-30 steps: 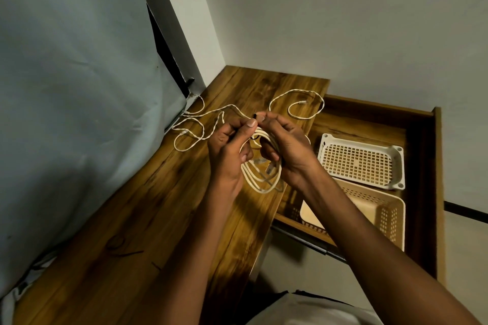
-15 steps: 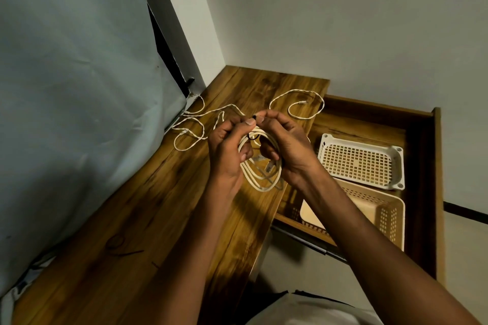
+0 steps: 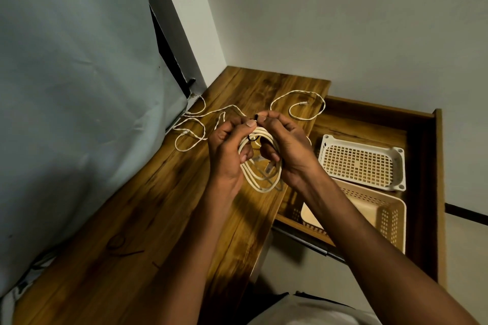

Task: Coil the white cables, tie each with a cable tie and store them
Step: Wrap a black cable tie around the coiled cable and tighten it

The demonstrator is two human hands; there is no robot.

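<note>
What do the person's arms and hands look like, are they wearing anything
Both forearms are bare, with no sleeves, gloves, watch or rings visible on the left hand or the right hand. Fingernails are short. A pale garment shows at the bottom edge.

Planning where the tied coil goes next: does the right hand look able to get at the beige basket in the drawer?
Probably yes. The beige basket sits open-topped just below the right hand, nothing covering it, though that hand is holding the coiled cable.

black cable tie [image 3: 253, 138] now looped around coiled cable [image 3: 260, 166]; hands barely shifted
</note>
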